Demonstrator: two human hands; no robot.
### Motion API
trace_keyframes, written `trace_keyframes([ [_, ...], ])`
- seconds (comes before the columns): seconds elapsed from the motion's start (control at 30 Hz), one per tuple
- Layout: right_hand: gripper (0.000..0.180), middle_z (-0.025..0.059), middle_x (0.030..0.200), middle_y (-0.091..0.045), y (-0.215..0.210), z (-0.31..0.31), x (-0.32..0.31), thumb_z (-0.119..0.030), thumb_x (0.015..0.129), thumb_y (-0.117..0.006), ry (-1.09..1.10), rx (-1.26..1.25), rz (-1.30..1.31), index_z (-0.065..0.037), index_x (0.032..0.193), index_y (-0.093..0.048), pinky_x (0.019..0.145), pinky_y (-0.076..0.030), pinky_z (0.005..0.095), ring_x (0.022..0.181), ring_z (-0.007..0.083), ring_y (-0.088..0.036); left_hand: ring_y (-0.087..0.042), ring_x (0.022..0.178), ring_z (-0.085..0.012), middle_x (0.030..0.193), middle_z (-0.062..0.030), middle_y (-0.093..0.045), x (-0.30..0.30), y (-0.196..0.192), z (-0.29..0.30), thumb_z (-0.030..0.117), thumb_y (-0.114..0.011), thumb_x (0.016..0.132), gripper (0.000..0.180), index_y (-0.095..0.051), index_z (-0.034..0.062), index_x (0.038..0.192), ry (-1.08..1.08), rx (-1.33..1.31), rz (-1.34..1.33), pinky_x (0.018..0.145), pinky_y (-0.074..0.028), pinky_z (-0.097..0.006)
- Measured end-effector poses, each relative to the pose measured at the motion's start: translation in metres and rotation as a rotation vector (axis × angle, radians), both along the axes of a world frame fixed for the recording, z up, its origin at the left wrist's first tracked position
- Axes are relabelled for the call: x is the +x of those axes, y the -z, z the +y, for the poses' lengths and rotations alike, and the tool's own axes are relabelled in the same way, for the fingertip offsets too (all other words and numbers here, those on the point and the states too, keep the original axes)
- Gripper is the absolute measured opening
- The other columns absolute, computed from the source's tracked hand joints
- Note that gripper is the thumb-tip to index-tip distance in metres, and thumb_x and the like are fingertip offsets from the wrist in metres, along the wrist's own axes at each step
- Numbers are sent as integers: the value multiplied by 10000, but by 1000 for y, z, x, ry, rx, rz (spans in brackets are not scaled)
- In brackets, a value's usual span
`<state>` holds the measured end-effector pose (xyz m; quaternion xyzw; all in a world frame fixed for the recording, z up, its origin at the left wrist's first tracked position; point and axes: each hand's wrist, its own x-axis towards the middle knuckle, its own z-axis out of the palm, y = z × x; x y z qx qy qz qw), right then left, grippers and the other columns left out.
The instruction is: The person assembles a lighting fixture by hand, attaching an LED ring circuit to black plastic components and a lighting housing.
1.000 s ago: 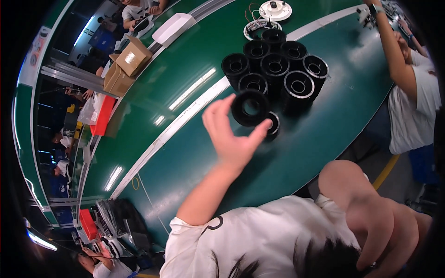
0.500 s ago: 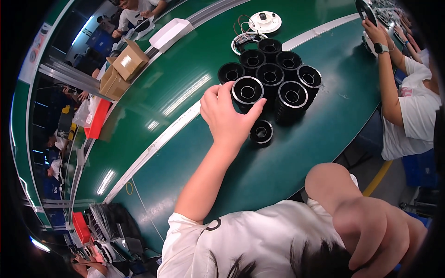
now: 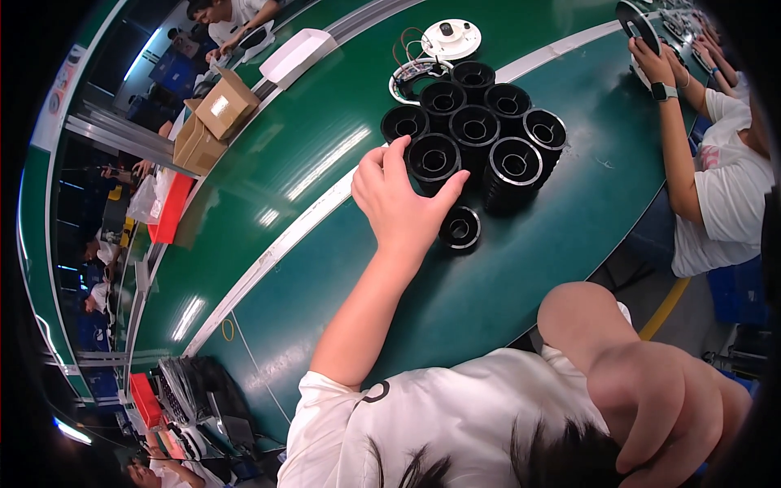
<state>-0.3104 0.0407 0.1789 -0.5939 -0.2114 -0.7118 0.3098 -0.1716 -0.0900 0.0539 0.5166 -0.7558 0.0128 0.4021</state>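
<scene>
My left hand (image 3: 390, 199) reaches over the table with its thumb and fingers curved round a black, round, hollow housing (image 3: 434, 180). This housing stands upright at the near left of a cluster of similar black housings (image 3: 474, 126). A larger one with ribbed sides (image 3: 511, 191) stands just right of it. Nearer to me, a smaller black ring-shaped part (image 3: 460, 229) sits by itself. My right hand (image 3: 667, 411) is raised close at the lower right, fingers bent and together; whatever it may hold is hidden.
Behind the cluster are a wired ring-shaped part (image 3: 419, 77) and a white disc (image 3: 452, 39). A white tray (image 3: 298, 57), cardboard box (image 3: 225, 104) and red bin (image 3: 171, 207) line the far left. At right a co-worker (image 3: 720, 171) holds a dark ring.
My left hand stays round the same housing, whose rim looks darker now. The view has shifted slightly. My right hand stays raised at the lower right.
</scene>
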Motion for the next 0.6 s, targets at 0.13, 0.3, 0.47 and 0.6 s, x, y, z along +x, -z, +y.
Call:
trace_keyframes([
  [0.13,168,-62,1000,-549,3,5,1,-7,789,-523,17,32,-42,-119,895,-592,616,-329,263,634,120,-502,-410,993,-275,1043,-110,-439,2,5,-2,406,-786,583,729,-484,58,1149,32,-38,23,878,-295,-392],
  [0.3,160,-68,998,-549,2,2,-6,-13,792,-527,-77,3,21,-124,891,-586,604,-328,263,630,117,-502,-431,969,-246,988,-76,-492,1,5,1,386,-789,580,748,-461,51,1163,56,-43,43,888,-280,-383],
  [0.47,152,-69,1004,-546,-2,-2,1,-23,796,-530,-41,31,2,-125,894,-584,606,-329,263,634,116,-503,-455,920,-224,938,-55,-515,1,8,1,360,-780,591,718,-461,48,1154,73,-70,79,893,-272,-388],
  [0.6,143,-63,1004,-546,6,5,4,-28,799,-529,-34,45,-96,-123,892,-584,611,-329,259,629,116,-503,-459,920,-223,937,-55,-514,3,7,1,355,-776,596,706,-464,47,1150,70,-67,72,899,-268,-394],
])
